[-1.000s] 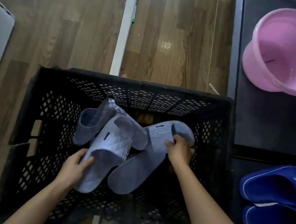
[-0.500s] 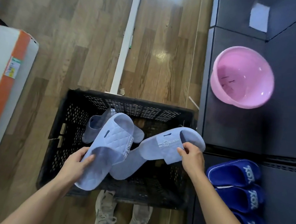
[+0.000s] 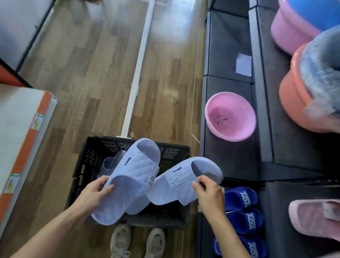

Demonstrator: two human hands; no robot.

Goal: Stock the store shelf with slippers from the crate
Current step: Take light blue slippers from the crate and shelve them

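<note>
At lower centre, the left hand (image 3: 93,194) grips the heel of a quilted lavender slipper (image 3: 132,176). The right hand (image 3: 210,196) pinches the strap of a second lavender slipper (image 3: 177,184). Both slippers are held above the black crate (image 3: 89,161), where a third slipper (image 3: 109,164) lies.

This was a shop. A long dark shelf (image 3: 233,159) held rows of matching dark blue rubber slippers (image 3: 240,197), soft pink slippers (image 3: 321,218) and a round pink plastic basin (image 3: 230,117). Small price stickers (image 3: 12,181) lined another shelf's orange edge (image 3: 25,153).
</note>
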